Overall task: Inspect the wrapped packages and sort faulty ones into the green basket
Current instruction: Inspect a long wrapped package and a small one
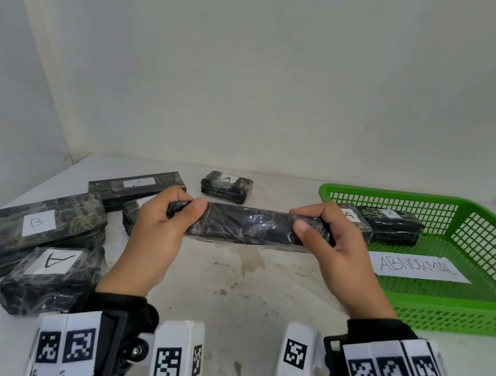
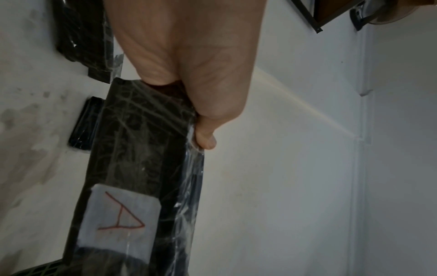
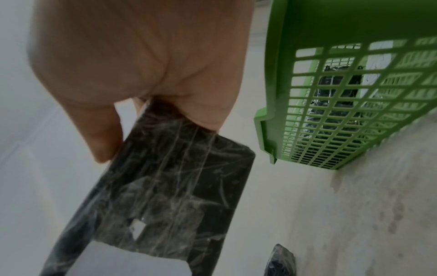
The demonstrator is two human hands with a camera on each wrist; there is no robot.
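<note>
Long black film-wrapped package point(image 1: 242, 224), gripped level at both ends, red A label; five other packages point(image 1: 36, 224) lying left and behind; two more point(image 1: 392, 226) in green basket point(image 1: 459, 317), right

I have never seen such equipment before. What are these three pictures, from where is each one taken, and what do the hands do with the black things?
There is no machine here: a person works with two bare hands. The wide picture comes from a camera on the person's head. The other two come from cameras on the wrists, each looking along one hand. The wrists wear bands with black-and-white square patterns.

On the white table lie several black packages wrapped in clear film, for example a package marked B and a package marked A. At the right stands a green basket with a paper reading ABNORMAL and two packages inside.

The left hand and the right hand grip one long package by its ends, off the table. The left wrist view shows its label, a red A.
</note>
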